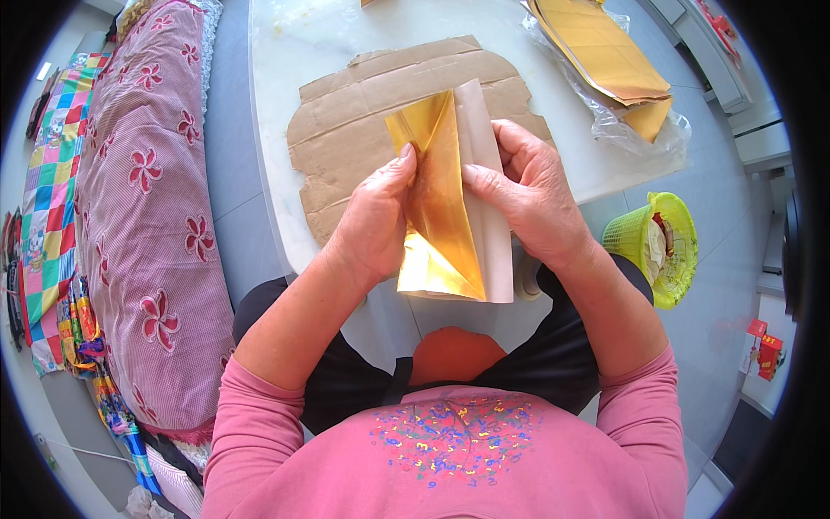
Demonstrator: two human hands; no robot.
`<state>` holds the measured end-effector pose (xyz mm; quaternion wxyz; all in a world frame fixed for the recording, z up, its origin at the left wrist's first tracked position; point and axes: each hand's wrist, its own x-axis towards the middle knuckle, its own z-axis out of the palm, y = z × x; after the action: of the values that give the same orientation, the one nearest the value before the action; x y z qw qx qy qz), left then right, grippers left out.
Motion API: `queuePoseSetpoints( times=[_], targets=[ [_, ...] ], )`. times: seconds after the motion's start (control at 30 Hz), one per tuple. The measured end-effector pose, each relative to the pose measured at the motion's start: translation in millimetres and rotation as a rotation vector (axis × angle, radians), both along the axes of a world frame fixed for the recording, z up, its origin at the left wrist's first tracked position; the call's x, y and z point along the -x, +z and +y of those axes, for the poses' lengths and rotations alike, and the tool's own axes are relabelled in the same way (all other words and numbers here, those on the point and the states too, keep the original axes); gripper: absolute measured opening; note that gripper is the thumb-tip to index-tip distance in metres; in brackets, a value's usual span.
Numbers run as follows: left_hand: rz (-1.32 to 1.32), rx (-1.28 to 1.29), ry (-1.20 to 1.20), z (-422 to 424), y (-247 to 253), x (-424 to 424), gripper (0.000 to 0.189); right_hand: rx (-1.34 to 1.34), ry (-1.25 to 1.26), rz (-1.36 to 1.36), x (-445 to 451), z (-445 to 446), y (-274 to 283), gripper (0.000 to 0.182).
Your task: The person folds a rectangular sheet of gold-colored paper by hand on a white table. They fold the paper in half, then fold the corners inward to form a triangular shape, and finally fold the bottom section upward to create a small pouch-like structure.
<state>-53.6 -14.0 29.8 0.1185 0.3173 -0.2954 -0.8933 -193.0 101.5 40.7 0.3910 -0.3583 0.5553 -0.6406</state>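
A sheet of gold foil paper [441, 188] is held up between my two hands, partly folded, with its pale back [491, 227] showing along the right side. My left hand [379, 207] grips the gold side, thumb on the front face near a crease. On the pale right edge, my right hand [538, 188] pinches the paper between thumb and curled fingers. Diagonal folds mark the top and bottom of the gold face. Beneath the hands a flattened piece of brown cardboard [350, 130] lies on the white table [279, 58].
A stack of gold paper [603, 52] rests on clear plastic wrapping [671, 139] at the table's right. On the tiled floor stands a yellow-green plastic basket [626, 227] holding scraps. A pink flower-patterned cover [149, 227] drapes furniture on the left. Orange seat [454, 353] shows between the legs.
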Motion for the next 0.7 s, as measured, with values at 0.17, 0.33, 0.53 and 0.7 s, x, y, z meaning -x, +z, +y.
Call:
queuePoseSetpoints(
  times=[0.17, 0.33, 0.53, 0.7],
  targets=[
    [0.049, 0.043, -0.006, 1, 0, 1, 0.043, -0.022, 0.002, 0.032, 2, 2, 1, 0.031],
    [0.138, 0.084, 0.02, -1, -5, -1, 0.038, -0.027, -0.013, 0.023, 1, 2, 5, 0.031],
    [0.228, 0.106, 0.005, -15, -22, -6, 0.027, -0.041, -0.03, 0.046, 6, 2, -2, 0.032],
    [0.178, 0.151, 0.062, -11, -9, -5, 0.035, -0.07, -0.064, -0.015, 12, 0, -10, 0.03]
  ],
)
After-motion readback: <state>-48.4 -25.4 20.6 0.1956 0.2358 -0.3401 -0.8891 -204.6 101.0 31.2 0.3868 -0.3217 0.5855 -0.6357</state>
